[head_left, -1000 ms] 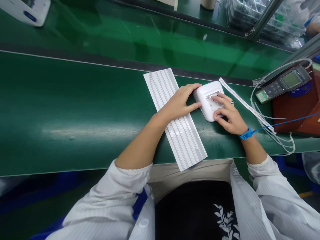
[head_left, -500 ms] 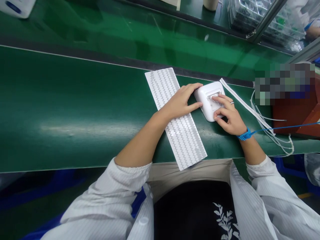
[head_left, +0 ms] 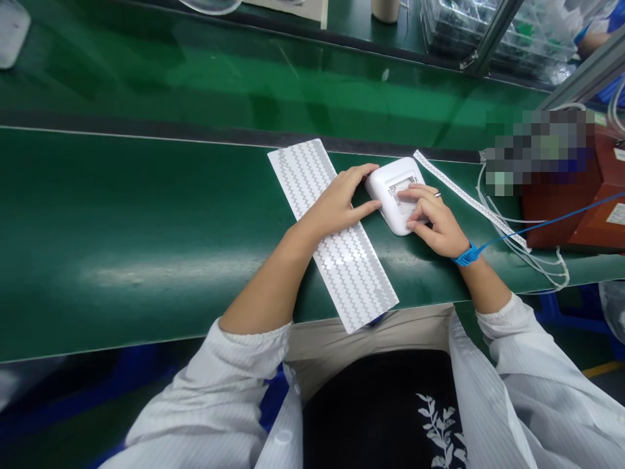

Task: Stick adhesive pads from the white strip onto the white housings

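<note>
One white casing (head_left: 390,189), rounded corners, flat on the green surface (head_left: 122,215), right of centre, near the far edge of the near belt. Recessed panel on top, facing up.

Left hand (head_left: 336,203) against the casing's left side: fingers spread, index along the far left corner, thumb touching the near left side. Bracing, not pinching. Heel of the hand resting on the sticker sheet.

Right hand (head_left: 434,221) on top of the casing: fingers bent and close together, fingertips (head_left: 404,193) pressed into the recessed panel, thumb at the near right corner. One ring on a finger. Cannot tell whether anything small sits under the fingertips. One blue wrist strap (head_left: 466,255) on the right wrist, blue cord running off to the right.

One long sticker sheet (head_left: 312,176), white with rows of grey pads, lying diagonally; near end overhanging the surface's near edge, above the lap. One narrow white strip (head_left: 469,198) just right of the casing, also diagonal, apart from it. White cables (head_left: 541,260) looped beyond the strip, beside one red-brown box (head_left: 556,215); item on top of the box blurred.

Open room: wide bare stretch of surface to the left of the sheet. Right side crowded by strip, cables, box. Second green belt (head_left: 244,78) beyond a dark gap, mostly bare.
</note>
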Action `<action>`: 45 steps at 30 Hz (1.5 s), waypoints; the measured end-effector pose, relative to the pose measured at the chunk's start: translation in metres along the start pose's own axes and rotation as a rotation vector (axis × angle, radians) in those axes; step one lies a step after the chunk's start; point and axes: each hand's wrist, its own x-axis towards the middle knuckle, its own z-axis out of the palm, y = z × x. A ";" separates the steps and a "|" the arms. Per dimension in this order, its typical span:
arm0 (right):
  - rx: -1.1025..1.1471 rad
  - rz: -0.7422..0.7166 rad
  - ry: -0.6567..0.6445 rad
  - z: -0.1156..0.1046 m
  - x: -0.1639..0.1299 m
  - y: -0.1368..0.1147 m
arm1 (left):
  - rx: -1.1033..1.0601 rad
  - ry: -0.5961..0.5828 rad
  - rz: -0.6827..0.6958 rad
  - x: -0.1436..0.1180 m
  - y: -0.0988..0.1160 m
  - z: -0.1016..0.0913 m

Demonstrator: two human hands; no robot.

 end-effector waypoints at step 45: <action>-0.008 -0.325 -0.609 0.047 -0.008 -0.060 | -0.048 0.032 0.072 0.015 -0.012 0.004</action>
